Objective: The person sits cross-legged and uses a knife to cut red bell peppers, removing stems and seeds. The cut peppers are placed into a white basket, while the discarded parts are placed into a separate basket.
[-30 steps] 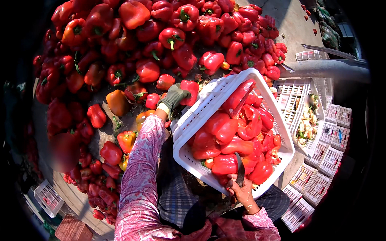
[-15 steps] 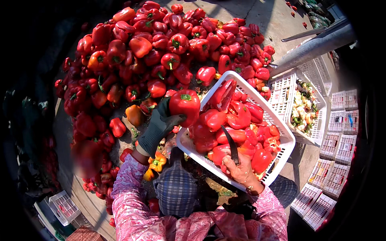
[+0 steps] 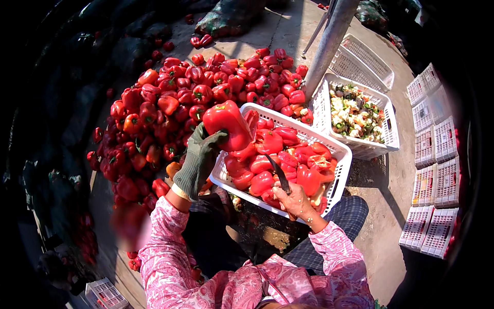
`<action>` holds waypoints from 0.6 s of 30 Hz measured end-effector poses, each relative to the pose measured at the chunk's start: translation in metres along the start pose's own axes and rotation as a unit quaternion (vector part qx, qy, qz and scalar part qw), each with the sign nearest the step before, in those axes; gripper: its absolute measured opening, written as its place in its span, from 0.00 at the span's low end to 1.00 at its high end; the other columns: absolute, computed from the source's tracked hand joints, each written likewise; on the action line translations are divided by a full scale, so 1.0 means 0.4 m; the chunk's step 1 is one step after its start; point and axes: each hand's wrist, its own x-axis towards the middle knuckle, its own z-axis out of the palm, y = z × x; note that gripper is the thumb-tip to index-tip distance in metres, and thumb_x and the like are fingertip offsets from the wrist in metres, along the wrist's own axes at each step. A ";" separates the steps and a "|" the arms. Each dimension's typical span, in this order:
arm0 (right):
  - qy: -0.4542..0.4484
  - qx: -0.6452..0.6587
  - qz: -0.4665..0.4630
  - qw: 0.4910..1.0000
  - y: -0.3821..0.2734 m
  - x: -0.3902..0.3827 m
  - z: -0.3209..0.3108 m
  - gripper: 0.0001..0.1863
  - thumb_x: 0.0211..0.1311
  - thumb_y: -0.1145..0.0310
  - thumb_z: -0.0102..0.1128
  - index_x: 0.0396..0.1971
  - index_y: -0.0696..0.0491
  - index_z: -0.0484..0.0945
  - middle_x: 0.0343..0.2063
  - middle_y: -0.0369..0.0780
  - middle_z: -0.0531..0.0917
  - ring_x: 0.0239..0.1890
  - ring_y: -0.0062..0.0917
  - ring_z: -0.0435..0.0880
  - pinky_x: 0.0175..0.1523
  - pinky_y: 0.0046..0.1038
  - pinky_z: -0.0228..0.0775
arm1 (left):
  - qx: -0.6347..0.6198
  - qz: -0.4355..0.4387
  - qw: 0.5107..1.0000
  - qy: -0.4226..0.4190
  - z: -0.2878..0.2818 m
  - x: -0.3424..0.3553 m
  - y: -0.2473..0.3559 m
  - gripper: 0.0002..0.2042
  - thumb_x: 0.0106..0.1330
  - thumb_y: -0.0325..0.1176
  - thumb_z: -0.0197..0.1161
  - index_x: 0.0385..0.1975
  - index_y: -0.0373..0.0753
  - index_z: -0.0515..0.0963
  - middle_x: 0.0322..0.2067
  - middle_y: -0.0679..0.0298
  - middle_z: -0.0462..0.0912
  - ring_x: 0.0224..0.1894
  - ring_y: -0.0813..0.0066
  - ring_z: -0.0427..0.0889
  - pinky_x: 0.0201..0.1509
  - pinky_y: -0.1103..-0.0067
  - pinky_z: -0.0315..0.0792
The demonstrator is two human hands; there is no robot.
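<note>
My left hand, in a dark green glove, is closed round a large red bell pepper, raised over the left edge of a white crate. Bare, my right hand grips a knife with a dark curved blade; its handle is mostly hidden in my fingers. The blade points up and left above the crate, apart from the held pepper. Cut red pepper pieces fill the white slotted crate, which stands tilted by my knees.
A big heap of whole red peppers spreads across the floor ahead and left. A second white crate holds pale cores and green stems, beside a metal pole. Stacked white crates line the right side.
My view has tilted up, showing more floor beyond the heap. The held pepper has turned so its stem end no longer faces me. The knife remains in my right hand over the crate.
</note>
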 end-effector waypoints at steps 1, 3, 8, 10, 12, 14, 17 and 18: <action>0.020 0.053 -0.023 0.998 -0.004 0.009 -0.024 0.18 0.63 0.63 0.59 0.47 0.59 0.75 0.20 0.31 0.77 0.17 0.10 0.71 0.21 0.16 0.64 | -0.032 0.010 0.999 -0.023 0.024 -0.001 -0.039 0.14 0.59 0.28 0.64 0.44 0.37 0.75 0.37 0.67 0.81 0.37 0.82 0.79 0.42 0.83 0.74; 0.018 0.110 -0.120 0.986 -0.078 0.013 -0.049 0.29 0.61 0.60 0.62 0.58 0.59 0.66 0.30 0.35 0.79 0.16 0.09 0.69 0.21 0.16 0.64 | 0.022 -0.029 0.996 -0.084 0.076 -0.041 -0.106 0.16 0.59 0.27 0.65 0.47 0.35 0.74 0.39 0.66 0.81 0.40 0.81 0.79 0.46 0.81 0.74; 0.046 0.058 -0.131 0.989 -0.046 0.018 -0.114 0.38 0.55 0.63 0.69 0.64 0.55 0.60 0.44 0.38 0.79 0.34 0.18 0.80 0.40 0.20 0.73 | 0.087 -0.069 0.975 -0.192 0.187 -0.093 -0.240 0.22 0.64 0.31 0.61 0.57 0.34 0.67 0.51 0.64 0.76 0.51 0.77 0.74 0.54 0.79 0.69; 0.071 0.037 -0.165 0.983 -0.002 0.026 -0.128 0.40 0.52 0.67 0.70 0.64 0.54 0.59 0.50 0.41 0.77 0.45 0.23 0.79 0.50 0.23 0.73 | 0.075 -0.065 0.979 -0.178 0.212 -0.090 -0.274 0.27 0.61 0.29 0.64 0.60 0.35 0.63 0.50 0.62 0.75 0.48 0.77 0.76 0.52 0.78 0.72; 0.101 -0.023 -0.183 0.978 0.015 0.034 -0.120 0.42 0.50 0.70 0.70 0.65 0.53 0.58 0.56 0.43 0.74 0.56 0.27 0.75 0.59 0.26 0.68 | 0.097 -0.043 0.984 -0.146 0.227 -0.087 -0.294 0.30 0.60 0.29 0.65 0.62 0.36 0.60 0.51 0.60 0.74 0.46 0.76 0.77 0.51 0.78 0.74; 0.110 -0.059 -0.212 0.969 0.022 0.044 -0.108 0.43 0.49 0.71 0.70 0.65 0.53 0.57 0.57 0.44 0.73 0.57 0.28 0.75 0.60 0.28 0.68 | 0.144 0.001 0.984 -0.105 0.241 -0.077 -0.301 0.32 0.60 0.30 0.65 0.63 0.35 0.58 0.52 0.59 0.73 0.47 0.76 0.76 0.51 0.77 0.74; 0.126 -0.102 -0.245 0.956 0.027 0.059 -0.097 0.42 0.50 0.72 0.69 0.65 0.54 0.57 0.56 0.43 0.74 0.55 0.27 0.77 0.57 0.27 0.70 | 0.175 0.042 0.981 -0.071 0.229 -0.039 -0.333 0.28 0.59 0.33 0.67 0.58 0.33 0.64 0.45 0.60 0.77 0.44 0.77 0.78 0.49 0.79 0.74; 0.119 -0.068 -0.231 0.963 0.029 0.060 -0.099 0.41 0.50 0.72 0.69 0.65 0.54 0.58 0.54 0.42 0.75 0.53 0.26 0.77 0.55 0.26 0.71 | 0.152 -0.006 0.987 -0.058 0.231 -0.031 -0.331 0.27 0.58 0.33 0.67 0.56 0.33 0.66 0.43 0.60 0.79 0.43 0.77 0.78 0.48 0.80 0.74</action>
